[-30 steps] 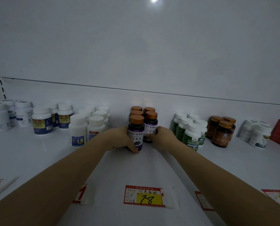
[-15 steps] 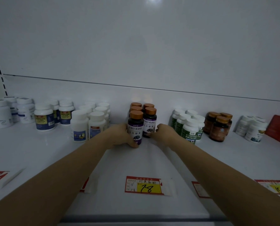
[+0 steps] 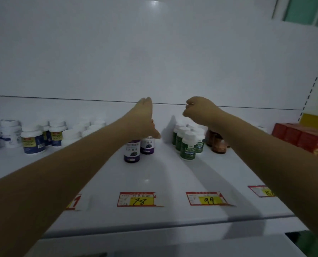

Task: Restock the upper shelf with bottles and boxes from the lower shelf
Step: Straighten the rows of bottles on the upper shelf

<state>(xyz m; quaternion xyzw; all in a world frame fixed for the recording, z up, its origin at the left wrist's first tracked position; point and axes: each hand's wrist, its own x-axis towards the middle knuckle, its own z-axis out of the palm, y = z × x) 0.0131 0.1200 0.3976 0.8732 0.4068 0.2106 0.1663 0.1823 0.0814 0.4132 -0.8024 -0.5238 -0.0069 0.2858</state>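
As they stand upright, dark bottles [image 3: 132, 151] bear purple-and-white labels.

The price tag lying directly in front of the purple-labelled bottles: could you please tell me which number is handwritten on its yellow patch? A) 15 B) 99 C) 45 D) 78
D: the price tag just in front of the purple-labelled bottles has 78 handwritten on its yellow patch.
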